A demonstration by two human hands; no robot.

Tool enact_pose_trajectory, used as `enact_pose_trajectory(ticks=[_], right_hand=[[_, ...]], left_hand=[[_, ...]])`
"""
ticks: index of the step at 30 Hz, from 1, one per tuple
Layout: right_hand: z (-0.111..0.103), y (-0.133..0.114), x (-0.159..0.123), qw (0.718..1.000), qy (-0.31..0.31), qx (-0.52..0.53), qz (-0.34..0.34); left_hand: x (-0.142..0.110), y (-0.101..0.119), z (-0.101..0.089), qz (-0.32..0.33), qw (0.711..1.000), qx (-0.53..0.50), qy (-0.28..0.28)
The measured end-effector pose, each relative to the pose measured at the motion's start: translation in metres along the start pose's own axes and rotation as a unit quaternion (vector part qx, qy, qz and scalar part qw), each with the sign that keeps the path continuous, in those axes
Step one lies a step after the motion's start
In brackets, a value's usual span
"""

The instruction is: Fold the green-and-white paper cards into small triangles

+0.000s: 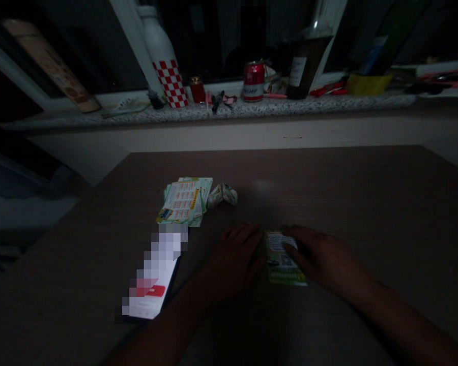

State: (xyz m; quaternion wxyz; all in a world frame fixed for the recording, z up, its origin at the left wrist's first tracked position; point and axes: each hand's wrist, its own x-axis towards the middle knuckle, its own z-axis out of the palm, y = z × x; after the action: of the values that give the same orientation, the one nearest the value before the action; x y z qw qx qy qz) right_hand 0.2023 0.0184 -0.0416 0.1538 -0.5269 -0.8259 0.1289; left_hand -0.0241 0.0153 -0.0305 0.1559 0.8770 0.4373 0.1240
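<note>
A green printed card with a block of text and a QR code lies on the table between my hands. My right hand has its thumb on the card's face and its fingers curled at the upper right edge, gripping it. My left hand rests on the tabletop just left of the card, palm down, fingers loosely stretched and nothing visible in them. Farther back, to the left, is a loose stack of similar printed cards. Beside the stack sits a crumpled, folded piece of printed paper.
A lit phone lies left of my left forearm. Beyond the wooden table, a granite windowsill carries a red-and-white checkered bottle, a red can, a dark labelled bottle and a tall tan cylinder. The room is dim.
</note>
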Motion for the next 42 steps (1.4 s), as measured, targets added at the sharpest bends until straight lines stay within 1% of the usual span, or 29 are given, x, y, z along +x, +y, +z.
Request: enact_pose_trajectory(ticks=[3, 7, 15, 22, 29, 37, 42], right_hand=[[0.0004, 0.0008, 0.0002, 1.0, 0.007, -0.003, -0.003], [-0.0002, 0.0003, 0.0005, 1.0, -0.01, -0.001, 0.002], [-0.0003, -0.0002, 0.0, 1.0, -0.021, 0.001, 0.011], [0.0006, 0.001, -0.0001, 1.0, -0.017, -0.005, 0.011], [-0.0005, 0.0004, 0.0006, 1.0, 0.0, -0.005, -0.002], [-0.0001, 0.0001, 0.0003, 1.0, -0.004, -0.01, 0.005], [-0.0008, -0.0005, -0.0001, 1.0, -0.02, -0.007, 0.007]], left_hand=[[0.0003, 0.0006, -0.001, -0.003, 1.0, 0.0, -0.006], [0.0003, 0.0014, -0.0014, -0.002, 1.0, 0.009, -0.007], [0.0004, 0.0008, -0.0011, -0.002, 1.0, 0.003, -0.008], [-0.0005, -0.0009, 0.0013, 0.0, 1.0, -0.005, 0.002], [-0.0002, 0.0003, -0.0003, -0.003, 1.0, -0.014, -0.002], [-0.0008, -0.0001, -0.0007, -0.004, 1.0, -0.006, -0.009], [-0.0003, -0.0006, 0.0004, 0.0, 1.0, -0.003, -0.006]])
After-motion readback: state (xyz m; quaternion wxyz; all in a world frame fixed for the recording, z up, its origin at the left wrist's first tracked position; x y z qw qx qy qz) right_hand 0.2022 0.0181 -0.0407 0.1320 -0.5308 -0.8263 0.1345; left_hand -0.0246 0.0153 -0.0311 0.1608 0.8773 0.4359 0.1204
